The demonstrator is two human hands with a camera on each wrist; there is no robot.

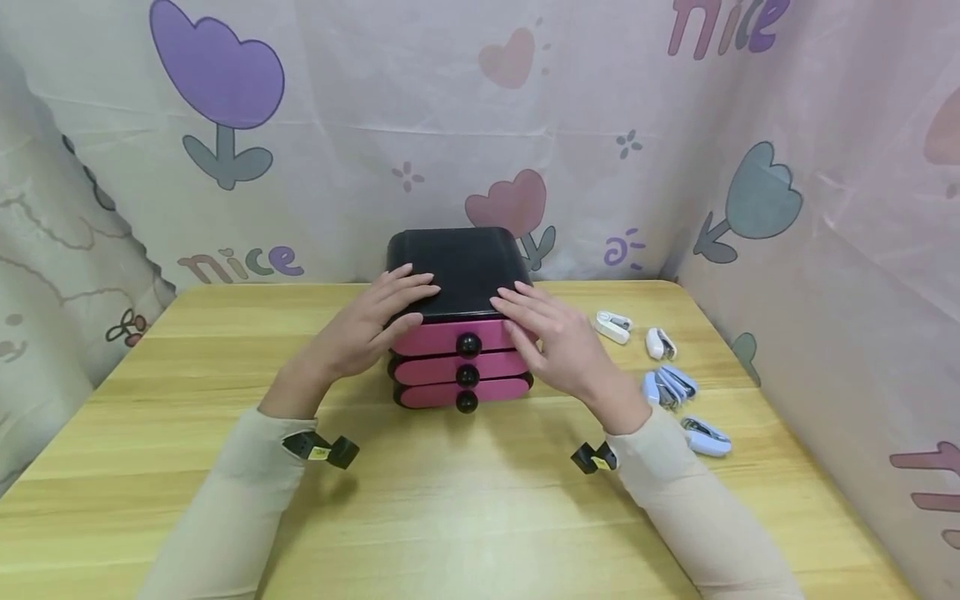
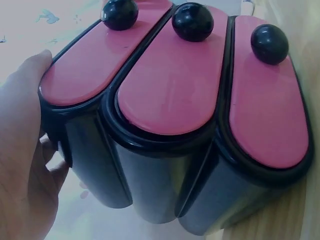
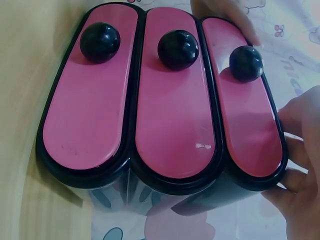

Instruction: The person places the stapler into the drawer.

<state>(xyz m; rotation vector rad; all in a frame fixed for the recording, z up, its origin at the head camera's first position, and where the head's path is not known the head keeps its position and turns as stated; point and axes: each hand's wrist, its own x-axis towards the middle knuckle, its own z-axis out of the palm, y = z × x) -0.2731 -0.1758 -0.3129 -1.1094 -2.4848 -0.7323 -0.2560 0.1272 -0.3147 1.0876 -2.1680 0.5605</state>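
Note:
A small black drawer box (image 1: 461,267) with three pink drawer fronts stands on the table. Each pink front (image 2: 170,85) carries a round black knob (image 3: 178,49), and all three drawers look closed. My left hand (image 1: 367,325) lies on the box's upper left edge, its fingers extended over the black top and the thumb by the top drawer's corner. On the upper right edge rests my right hand (image 1: 555,337), fingers likewise extended over the top. In the wrist views, fingers touch the box's sides near the top drawer; neither hand grips a knob.
To the right on the wooden table (image 1: 450,517) lie two small white clipper-like items (image 1: 613,327) and several light-blue ones (image 1: 670,387), partly behind the right forearm. A printed cloth (image 1: 360,108) hangs behind and along the sides.

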